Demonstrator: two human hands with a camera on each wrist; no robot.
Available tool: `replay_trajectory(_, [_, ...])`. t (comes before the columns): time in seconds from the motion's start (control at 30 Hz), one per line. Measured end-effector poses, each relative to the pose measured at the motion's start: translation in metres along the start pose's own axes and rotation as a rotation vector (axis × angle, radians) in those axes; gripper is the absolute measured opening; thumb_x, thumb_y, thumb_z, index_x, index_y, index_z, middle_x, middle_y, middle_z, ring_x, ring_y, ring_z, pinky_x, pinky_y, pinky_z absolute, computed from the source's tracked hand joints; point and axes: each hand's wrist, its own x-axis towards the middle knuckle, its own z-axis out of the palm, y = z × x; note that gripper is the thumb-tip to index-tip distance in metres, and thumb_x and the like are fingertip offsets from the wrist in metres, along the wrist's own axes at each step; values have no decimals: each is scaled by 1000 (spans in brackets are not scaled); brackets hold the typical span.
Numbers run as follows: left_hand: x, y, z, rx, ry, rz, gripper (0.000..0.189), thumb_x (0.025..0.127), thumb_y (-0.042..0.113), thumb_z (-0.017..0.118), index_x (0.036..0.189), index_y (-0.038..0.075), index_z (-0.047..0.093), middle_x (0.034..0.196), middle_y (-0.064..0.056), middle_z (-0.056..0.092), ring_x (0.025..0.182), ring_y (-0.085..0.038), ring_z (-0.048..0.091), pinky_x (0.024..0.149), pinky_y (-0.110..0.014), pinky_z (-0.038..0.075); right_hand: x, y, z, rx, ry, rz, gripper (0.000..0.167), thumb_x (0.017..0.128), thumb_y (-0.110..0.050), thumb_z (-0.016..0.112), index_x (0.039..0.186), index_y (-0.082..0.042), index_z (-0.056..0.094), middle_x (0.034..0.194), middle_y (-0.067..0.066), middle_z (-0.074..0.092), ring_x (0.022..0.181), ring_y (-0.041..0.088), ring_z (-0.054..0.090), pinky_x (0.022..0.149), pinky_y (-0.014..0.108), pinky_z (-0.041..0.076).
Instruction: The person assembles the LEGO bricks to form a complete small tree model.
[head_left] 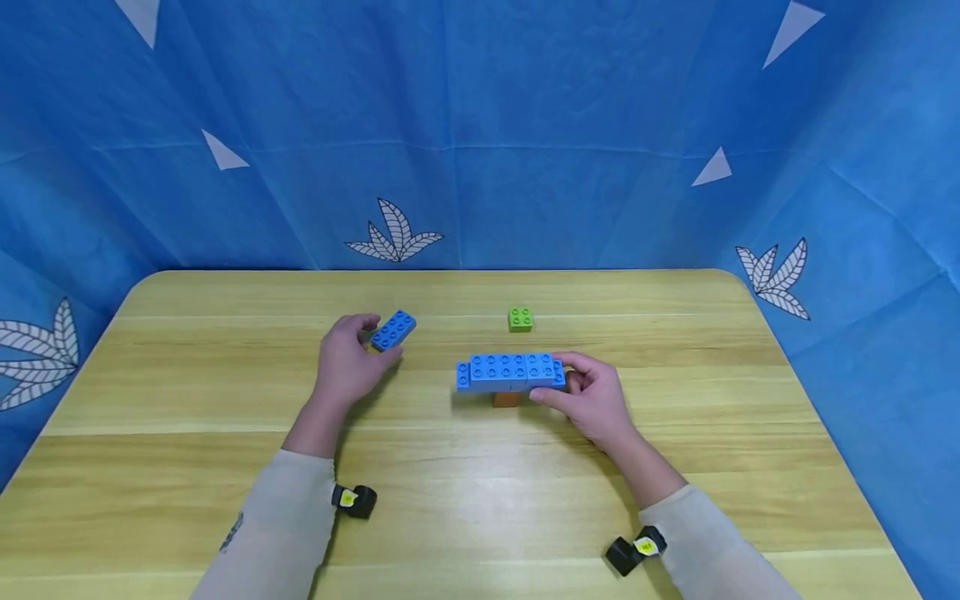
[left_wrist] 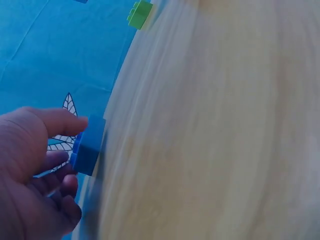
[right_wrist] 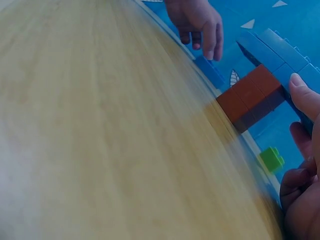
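Note:
My right hand (head_left: 596, 400) holds the right end of a long blue brick beam (head_left: 498, 368), thumb at the near side and fingers behind. Under the beam's middle stands a column of orange-brown bricks (right_wrist: 250, 96), mostly hidden from above. My left hand (head_left: 351, 358) is over a loose blue brick (head_left: 394, 331) lying slantwise with its studs up. Thumb and forefinger stand spread on either side of this brick, the fingertips at about stud height; a firm hold on it does not show.
A small lime-green brick (head_left: 520, 320) sits behind the beam. All the bricks are on a wooden table (head_left: 480, 500) with rounded back corners. A blue curtain (head_left: 480, 150) with white leaf and triangle prints hangs behind and at the sides.

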Motion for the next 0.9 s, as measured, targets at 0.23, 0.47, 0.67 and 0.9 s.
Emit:
replay_trajectory(0.23, [2,-5,5,45,-16,-82,56,86,23,80,130,-5,59,121,-20,57,109,-35,54,94,-48,46,-1,0,-2,-14,-1,20,45,76,6,84,119,3,69,64,4,55,50,13,33,44,22,26])
replay_trajectory(0.47, [3,-5,4,67,-5,-85,49,86,21,80,123,-5,63,111,-19,59,99,-33,54,86,-45,48,-1,0,0,-10,-1,6,44,77,3,84,118,2,70,60,5,47,50,13,32,45,21,25])
replay_trajectory(0.67, [0,-1,3,10,2,-85,45,88,21,79,123,-3,64,112,-17,59,95,-30,54,81,-42,48,-2,2,1,4,-4,-7,42,77,3,84,116,2,70,63,5,54,49,13,32,44,21,26])
replay_trajectory(0.9, [-3,15,0,-94,4,0,42,89,22,78,124,2,66,110,-11,59,82,-25,51,67,-36,43,-1,2,0,8,-14,-21,44,78,5,83,119,4,68,65,4,58,49,12,33,43,22,26])
